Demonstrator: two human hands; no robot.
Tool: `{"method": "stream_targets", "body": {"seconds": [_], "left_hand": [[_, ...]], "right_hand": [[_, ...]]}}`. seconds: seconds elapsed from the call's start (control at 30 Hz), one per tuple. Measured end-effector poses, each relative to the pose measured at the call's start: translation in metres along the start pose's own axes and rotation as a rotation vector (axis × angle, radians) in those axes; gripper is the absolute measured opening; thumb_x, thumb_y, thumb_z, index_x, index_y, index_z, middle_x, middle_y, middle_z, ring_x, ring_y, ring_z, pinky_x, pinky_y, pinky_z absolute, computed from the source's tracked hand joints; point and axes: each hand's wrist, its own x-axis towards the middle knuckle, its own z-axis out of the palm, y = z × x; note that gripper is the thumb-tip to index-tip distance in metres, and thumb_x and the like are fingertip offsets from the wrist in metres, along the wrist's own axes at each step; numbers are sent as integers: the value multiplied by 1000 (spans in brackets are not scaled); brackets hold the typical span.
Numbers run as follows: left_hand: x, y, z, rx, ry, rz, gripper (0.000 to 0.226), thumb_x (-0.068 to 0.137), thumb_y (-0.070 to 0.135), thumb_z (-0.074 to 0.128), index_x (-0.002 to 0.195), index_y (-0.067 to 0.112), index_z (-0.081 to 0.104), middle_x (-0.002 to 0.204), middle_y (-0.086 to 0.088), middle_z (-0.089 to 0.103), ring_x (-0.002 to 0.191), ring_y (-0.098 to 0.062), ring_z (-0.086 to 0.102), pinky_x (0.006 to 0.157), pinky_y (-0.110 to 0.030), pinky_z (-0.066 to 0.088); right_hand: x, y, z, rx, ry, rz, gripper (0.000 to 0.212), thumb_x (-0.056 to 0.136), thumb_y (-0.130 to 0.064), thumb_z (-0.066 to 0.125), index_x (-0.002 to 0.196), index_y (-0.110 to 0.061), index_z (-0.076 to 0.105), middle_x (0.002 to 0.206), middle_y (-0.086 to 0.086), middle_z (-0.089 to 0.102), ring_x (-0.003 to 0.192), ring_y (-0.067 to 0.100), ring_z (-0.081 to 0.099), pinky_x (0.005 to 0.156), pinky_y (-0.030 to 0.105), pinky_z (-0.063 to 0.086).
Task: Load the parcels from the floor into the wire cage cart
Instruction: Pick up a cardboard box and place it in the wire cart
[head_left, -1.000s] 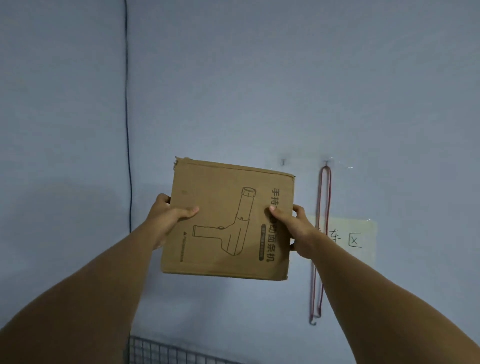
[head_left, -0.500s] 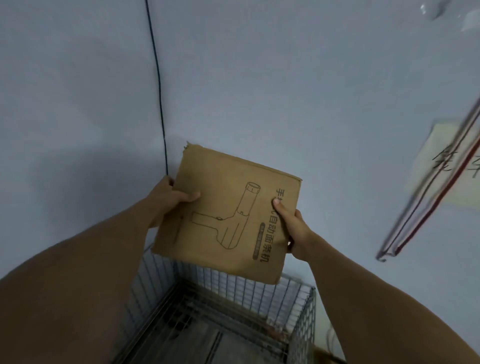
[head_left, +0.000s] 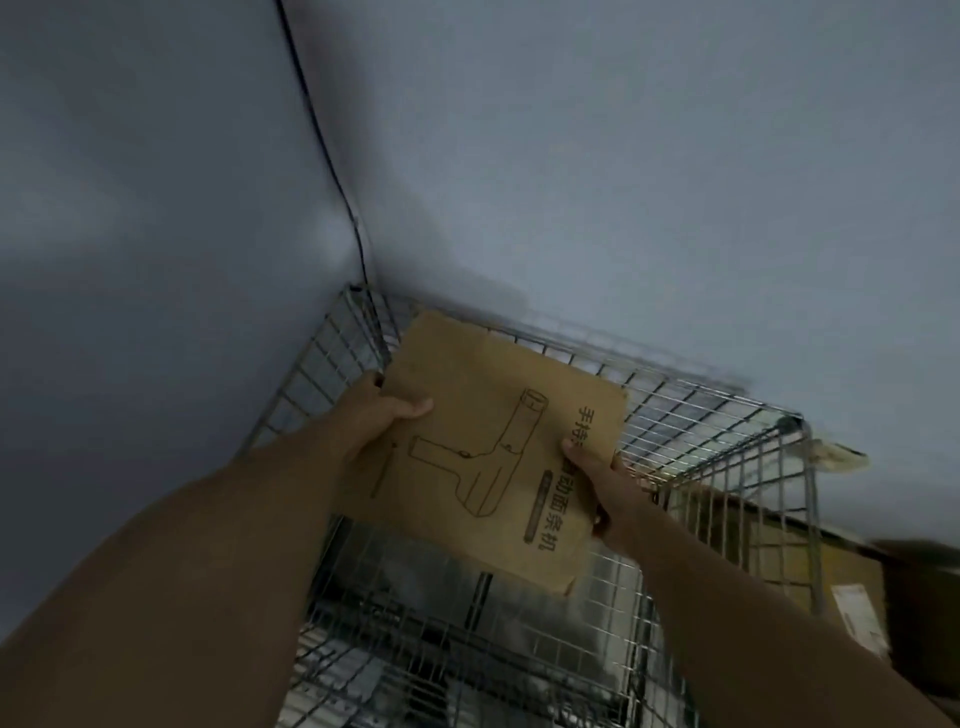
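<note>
A flat brown cardboard parcel (head_left: 483, 441), printed with a line drawing of a tool and dark characters, hangs above the open top of the wire cage cart (head_left: 727, 415). My left hand (head_left: 379, 415) grips its left edge, thumb lying across the printed face. At the right edge my right hand (head_left: 597, 478) holds it the same way. The parcel tilts, its far end up. The cart's metal mesh floor shows below the parcel.
The cart stands in a corner between two pale blue walls, with a thin black cable (head_left: 332, 161) running down the corner. Outside the cart's right side lie more brown boxes (head_left: 810, 561) and a dark object (head_left: 924, 613).
My view has swung down from the wall to the cart. The parcel, held in both hands throughout, has come down from in front of the wall to just over the cart's open top.
</note>
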Motion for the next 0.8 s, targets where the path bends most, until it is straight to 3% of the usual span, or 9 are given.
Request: {"method": "stream_targets", "body": {"seconds": [0.07, 0.23, 0.37, 0.43, 0.53, 0.63, 0.7, 0.73, 0.8], "left_hand": [[43, -34, -1, 23, -21, -21, 100, 70, 48, 91, 153, 19, 42, 146, -3, 55, 118, -27, 61, 100, -42, 52], [134, -131, -2, 106, -55, -123, 82, 73, 58, 85, 141, 21, 59, 132, 1, 66, 104, -20, 66, 94, -37, 53], [197, -200, -3, 137, -22, -185, 79, 80, 57, 81, 144, 16, 57, 139, 1, 58, 126, -28, 58, 107, -44, 47], [229, -227, -5, 118, 14, -186, 78, 79, 58, 80, 141, 17, 57, 133, 5, 57, 124, -27, 59, 106, -43, 47], [281, -256, -6, 133, 41, -143, 90, 70, 69, 80, 143, 22, 57, 140, -4, 61, 121, -28, 62, 105, -50, 51], [324, -277, -4, 227, 131, -79, 66, 91, 46, 74, 146, 15, 52, 138, -8, 59, 124, -30, 58, 104, -42, 47], [346, -289, 1, 347, 196, 31, 48, 96, 39, 69, 135, 16, 57, 123, -5, 63, 112, -27, 62, 94, -38, 47], [353, -294, 3, 402, 233, 87, 43, 96, 38, 68, 131, 16, 56, 122, -6, 63, 109, -27, 62, 93, -38, 46], [369, -311, 8, 575, 282, 152, 63, 95, 41, 68, 147, 14, 44, 142, -15, 53, 126, -36, 54, 100, -46, 46]], "right_hand": [[35, 25, 14, 43, 44, 41, 99, 35, -56, 100, 123, -29, 65, 115, 6, 77, 110, 35, 70, 96, 68, 51], [125, 90, 44, 55, 46, 89, 56, 81, -29, 84, 131, -14, 62, 112, 16, 77, 104, 38, 74, 90, 65, 56], [194, 136, 65, -21, 52, 163, 72, 75, -30, 89, 137, -24, 53, 109, 9, 78, 101, 34, 74, 93, 61, 56], [226, 153, 79, -83, 49, 185, 69, 80, -27, 86, 139, -31, 50, 107, 4, 77, 100, 29, 72, 96, 56, 54], [274, 174, 99, -73, 39, 189, 63, 86, -15, 78, 139, -32, 49, 109, 2, 74, 96, 24, 70, 81, 43, 54], [316, 190, 114, -10, 38, 158, 55, 87, -8, 76, 133, -28, 53, 109, 4, 75, 91, 24, 73, 73, 41, 57], [342, 198, 125, 9, 52, 130, 48, 88, -6, 75, 128, -25, 57, 108, 6, 76, 88, 22, 74, 68, 38, 58], [355, 201, 130, 12, 58, 113, 47, 87, -6, 75, 128, -23, 58, 110, 7, 76, 90, 24, 75, 70, 41, 60], [375, 208, 140, 17, 71, 74, 49, 85, -5, 77, 128, -20, 60, 112, 11, 76, 99, 31, 74, 83, 50, 61]]}}
